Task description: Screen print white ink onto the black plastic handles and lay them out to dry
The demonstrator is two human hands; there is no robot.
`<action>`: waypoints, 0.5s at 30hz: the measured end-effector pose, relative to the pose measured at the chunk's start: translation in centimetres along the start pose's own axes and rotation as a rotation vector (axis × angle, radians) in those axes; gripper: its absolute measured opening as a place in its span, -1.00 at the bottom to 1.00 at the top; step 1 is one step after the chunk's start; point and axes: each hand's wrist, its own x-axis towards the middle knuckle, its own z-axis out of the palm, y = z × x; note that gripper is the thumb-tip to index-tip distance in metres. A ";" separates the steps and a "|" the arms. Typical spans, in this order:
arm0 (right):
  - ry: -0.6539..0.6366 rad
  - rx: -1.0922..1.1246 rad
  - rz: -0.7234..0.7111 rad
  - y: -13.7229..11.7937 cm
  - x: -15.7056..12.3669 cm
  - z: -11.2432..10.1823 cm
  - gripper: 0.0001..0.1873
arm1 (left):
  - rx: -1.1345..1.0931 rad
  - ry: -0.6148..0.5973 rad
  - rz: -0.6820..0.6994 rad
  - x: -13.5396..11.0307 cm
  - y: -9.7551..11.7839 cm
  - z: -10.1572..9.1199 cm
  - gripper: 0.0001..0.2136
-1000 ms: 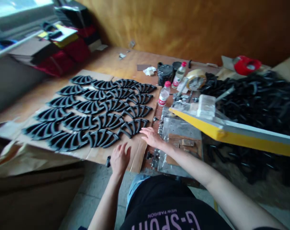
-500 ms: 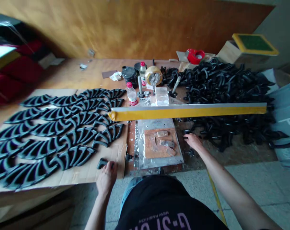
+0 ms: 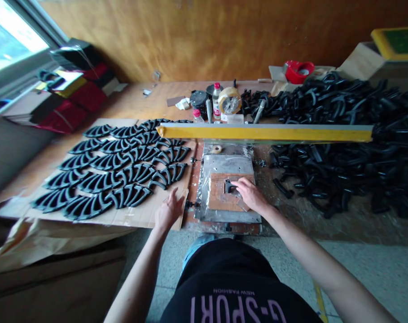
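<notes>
My right hand (image 3: 250, 194) pinches a small black curved plastic part (image 3: 229, 186) at the wooden block (image 3: 217, 202). That block lies on a metal plate (image 3: 231, 164) in front of me. My left hand (image 3: 170, 210) is held over the front right corner of the cardboard sheet (image 3: 136, 217), its fingers apart and nothing visible in them. Beyond it, rows of black curved parts (image 3: 89, 204) are laid side by side on the cardboard. To the right of the plate lies a loose heap of similar black parts (image 3: 328, 166).
A long yellow-and-grey bar (image 3: 264, 133) spans the area above the plate. Behind it stand a red-capped bottle (image 3: 216, 101), a dark tub (image 3: 198, 98) and a roll of tape (image 3: 230, 100). A red tape dispenser (image 3: 298, 72) and stacked boxes (image 3: 84, 94) are at the back.
My right hand has moved left from the heap to the wooden block with a black part. The left hand has opened; the black part it held is no longer visible there. The view has shifted left.
</notes>
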 end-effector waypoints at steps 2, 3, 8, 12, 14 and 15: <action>-0.056 -0.138 -0.033 -0.3 0.3 0.8 -0.63 | -0.225 0.084 0.088 1.3 3.1 -2.7 -0.45; -0.066 -0.208 -0.041 -0.4 0.2 1.1 -0.63 | -0.394 0.110 0.138 1.9 5.0 -4.1 -0.44; -0.055 -0.371 -0.081 -0.5 -0.5 0.8 -0.64 | -1.270 0.129 0.356 3.6 14.2 -10.4 -0.40; 0.133 -0.349 -0.007 1.8 -0.4 -2.8 -0.71 | -1.384 0.115 0.359 2.0 14.9 -11.0 -0.42; 0.307 -0.350 0.129 3.7 0.4 -5.6 -0.70 | -1.325 0.086 0.300 0.6 12.9 -9.5 -0.45; 0.380 -0.350 0.195 4.4 1.0 -6.9 -0.67 | -1.277 0.046 0.261 0.0 11.6 -8.4 -0.48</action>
